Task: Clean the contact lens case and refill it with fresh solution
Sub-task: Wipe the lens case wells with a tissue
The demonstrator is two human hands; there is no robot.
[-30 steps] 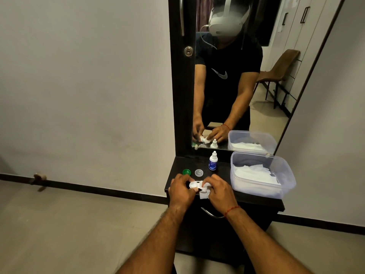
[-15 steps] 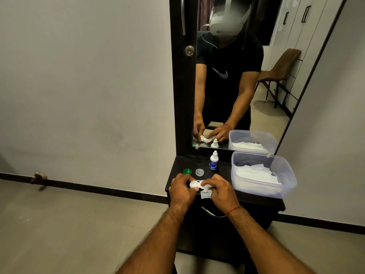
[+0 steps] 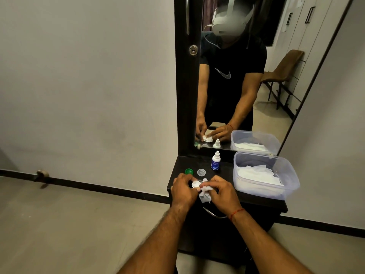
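At the front edge of the shelf (image 3: 180,165), the left hand (image 3: 183,190) grips the lens case (image 3: 195,183) and the right hand (image 3: 222,192) pinches a tissue (image 3: 205,197) against it; green cap (image 3: 189,171), clear cap (image 3: 201,171) and bottle (image 3: 215,162) stand behind, tub (image 3: 264,192) just right.

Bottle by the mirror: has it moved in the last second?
No. The bottle stands where it did, just right of the clear cap and green cap.
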